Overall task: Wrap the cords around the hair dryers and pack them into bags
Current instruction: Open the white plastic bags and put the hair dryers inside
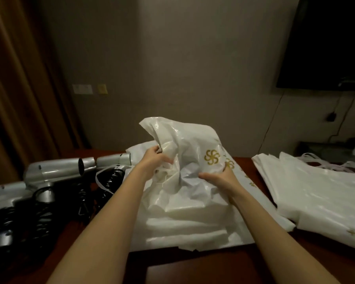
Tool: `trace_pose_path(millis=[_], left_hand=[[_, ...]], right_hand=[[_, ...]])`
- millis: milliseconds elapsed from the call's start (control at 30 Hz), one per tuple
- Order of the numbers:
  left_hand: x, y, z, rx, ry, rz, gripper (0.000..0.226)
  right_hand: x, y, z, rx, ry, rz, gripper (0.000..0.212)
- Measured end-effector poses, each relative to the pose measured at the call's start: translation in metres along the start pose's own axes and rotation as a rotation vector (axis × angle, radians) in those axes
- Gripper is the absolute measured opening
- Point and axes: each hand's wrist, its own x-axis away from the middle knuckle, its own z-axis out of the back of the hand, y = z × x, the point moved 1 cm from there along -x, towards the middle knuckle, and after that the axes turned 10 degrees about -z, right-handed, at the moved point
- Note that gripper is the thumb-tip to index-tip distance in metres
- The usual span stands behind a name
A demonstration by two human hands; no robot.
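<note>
- We've got both hands up on a white bag (pixel 184 144), lifted above a pile of white bags (pixel 184 222) in the middle of the dark table (pixel 182 267).
- Our left hand (pixel 152 160) grips a bunch of plastic near the bag's mouth; our right hand (pixel 219 175) holds the other side, thumb curled into the film. The hands sit a little apart with crumpled bag between them.
- The silver hair dryers (pixel 59 171) lie off to the left, their black coiled cords (pixel 109 179) beside them, well clear of the bag we hold. Whether a dryer is inside it, we cannot tell.
- Risk one, as we judge it: the film is thin and slippery, so a pinch on one layer alone could leave the mouth closed.
- Risk two: a loose white handle loop (pixel 99 181) lies over the cords at the left; dragging a dryer out could snag it.
- Risk three: the flat stack of bags (pixel 316 197) on the right hangs near the table edge and could slide if brushed.
</note>
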Motion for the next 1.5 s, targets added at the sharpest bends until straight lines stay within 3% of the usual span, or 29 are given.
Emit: trace_pose_path(millis=[167,233,333,433,500,567,633,733,833,933,1033,1167,1300,1433,1500], left_hand=[[0.003,-0.028,0.011,-0.09,0.117,0.087,0.068],[0.008,-0.021,0.014,-0.244,0.18,0.05,0.086],[0.025,0.002,0.014,-0.656,0.324,-0.144,0.092],[0.055,0.032,-0.014,-0.916,0.34,-0.474,0.069],[0.076,0.043,-0.053,-0.82,0.179,-0.615,0.044],[0.097,0.04,-0.102,-0.639,-0.008,-0.61,0.027],[0.112,0.029,-0.154,-0.533,-0.165,-0.568,0.021],[0.126,0.011,-0.218,-0.49,-0.333,-0.467,0.031],[0.132,-0.001,-0.257,-0.409,-0.359,-0.359,0.041],[0.13,-0.006,-0.276,-0.37,-0.356,-0.317,0.039],[0.122,-0.008,-0.284,-0.241,-0.35,-0.223,0.041],[0.115,0.0,-0.286,0.021,-0.348,-0.08,0.04],[0.121,0.002,-0.294,0.02,-0.469,0.032,0.048],[0.122,0.007,-0.299,0.147,-0.448,0.142,0.064],[0.128,0.01,-0.299,0.168,-0.475,0.194,0.066]], right_hand=[[-0.001,0.009,0.003,0.142,0.01,0.022,0.062],[0.005,0.007,0.005,0.208,0.052,0.038,0.074],[0.024,0.001,0.018,0.197,0.077,0.02,0.071],[0.05,0.005,0.049,0.159,0.15,-0.014,0.046],[0.07,0.016,0.074,0.109,0.176,-0.066,0.035],[0.094,0.033,0.101,0.047,0.19,-0.161,0.028],[0.117,0.055,0.129,-0.052,0.221,-0.297,0.027],[0.142,0.09,0.171,-0.187,0.242,-0.422,0.038],[0.148,0.11,0.202,-0.369,0.265,-0.43,0.056],[0.143,0.11,0.208,-0.465,0.327,-0.383,0.036],[0.133,0.104,0.21,-0.437,0.429,-0.325,0.016],[0.13,0.092,0.221,-0.328,0.562,-0.209,0.029],[0.144,0.09,0.217,-0.273,0.583,-0.17,0.03],[0.161,0.045,0.213,-0.285,0.635,0.089,0.031],[0.169,0.042,0.208,-0.321,0.652,0.09,0.031]])
